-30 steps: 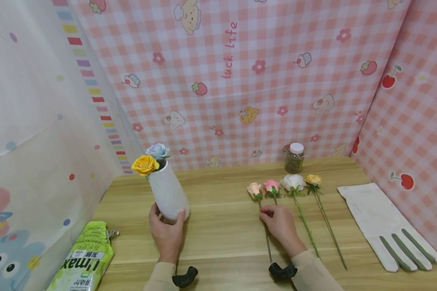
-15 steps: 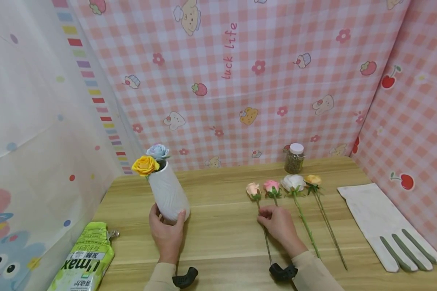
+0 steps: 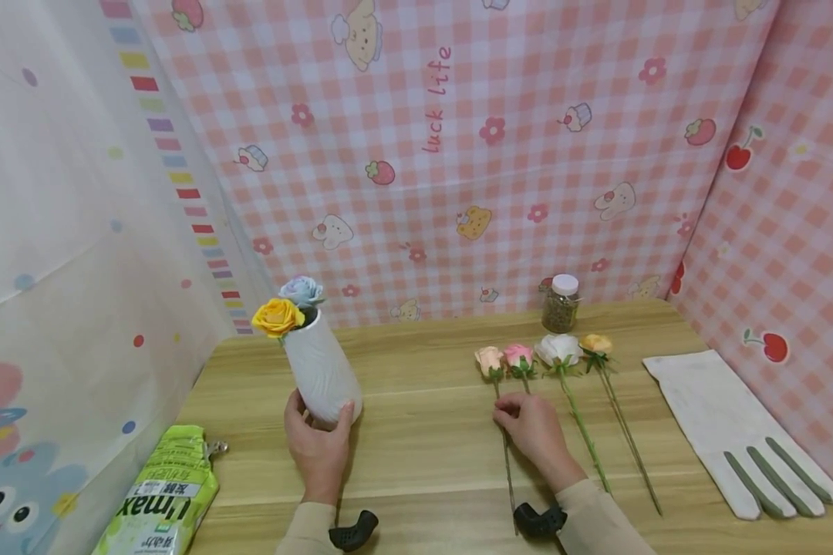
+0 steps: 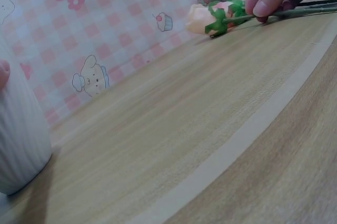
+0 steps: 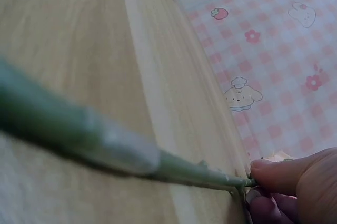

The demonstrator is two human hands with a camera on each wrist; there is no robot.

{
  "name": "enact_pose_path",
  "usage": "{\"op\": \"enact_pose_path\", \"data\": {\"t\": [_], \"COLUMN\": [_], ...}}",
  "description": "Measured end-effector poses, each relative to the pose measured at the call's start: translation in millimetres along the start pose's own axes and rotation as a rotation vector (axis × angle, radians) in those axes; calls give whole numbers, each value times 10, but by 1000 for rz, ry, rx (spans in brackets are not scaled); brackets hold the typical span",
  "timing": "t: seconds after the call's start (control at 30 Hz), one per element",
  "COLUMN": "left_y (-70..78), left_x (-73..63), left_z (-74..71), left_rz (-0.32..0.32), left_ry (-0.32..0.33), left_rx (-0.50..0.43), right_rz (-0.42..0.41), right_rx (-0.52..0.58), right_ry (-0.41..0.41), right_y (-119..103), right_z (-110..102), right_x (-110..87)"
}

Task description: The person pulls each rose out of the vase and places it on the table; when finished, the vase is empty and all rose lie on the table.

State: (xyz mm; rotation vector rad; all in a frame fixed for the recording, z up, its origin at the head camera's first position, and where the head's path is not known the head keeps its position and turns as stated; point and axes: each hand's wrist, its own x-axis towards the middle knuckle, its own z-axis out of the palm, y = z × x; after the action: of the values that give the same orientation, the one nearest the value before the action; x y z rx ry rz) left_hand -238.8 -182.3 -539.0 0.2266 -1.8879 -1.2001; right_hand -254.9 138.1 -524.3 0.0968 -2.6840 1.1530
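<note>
My left hand grips the lower part of a white ribbed vase, thumb on its near side. A yellow rose and a pale blue rose stand in the vase's mouth. With thumb and fingertips, my right hand pinches the stem of a peach rose, just below the bloom. That green stem runs large across the right wrist view. Close beside it lies a pink rose, its stem partly hidden behind the right hand. In the left wrist view, the pinching fingers are close over the table.
A white rose and a yellow-orange rose lie to the right. Behind them stands a lidded jar. A white-and-green glove lies at the far right, a green bag with a clip at the left. Patterned cloth hangs behind the table.
The peach rose's bloom has swung slightly left, then back right toward the pink rose, while the right hand keeps its pinch. The left hand and vase have stayed in place.
</note>
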Motion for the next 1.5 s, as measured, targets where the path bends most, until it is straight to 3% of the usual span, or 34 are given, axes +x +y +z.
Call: {"op": "enact_pose_path", "data": {"t": [0.47,0.63,0.87,1.03,1.2,1.33,1.5], "left_y": [1,28,37,9,-11,-21,-41], "left_x": [-5,-14,-47,-39,-19,3,10], "left_z": [-21,-29,11,34,39,35,18], "left_rz": [2,-24,-43,-25,-2,-12,-24], "left_ry": [11,7,-17,-16,-18,-22,-11], "left_rx": [-19,-18,-24,-15,4,15,-2], "right_rz": [-30,-12,6,-105,-195,-278,-406], "right_rx": [-16,-12,-30,-3,30,70,117], "right_ry": [17,15,6,-40,-134,-216,-283], "right_y": [-47,-46,-166,-578,-1199,-1756,-2352], "right_z": [-51,-77,-292,-535,-661,-596,-348], "right_x": [-46,-45,1,107,192,264,388]}}
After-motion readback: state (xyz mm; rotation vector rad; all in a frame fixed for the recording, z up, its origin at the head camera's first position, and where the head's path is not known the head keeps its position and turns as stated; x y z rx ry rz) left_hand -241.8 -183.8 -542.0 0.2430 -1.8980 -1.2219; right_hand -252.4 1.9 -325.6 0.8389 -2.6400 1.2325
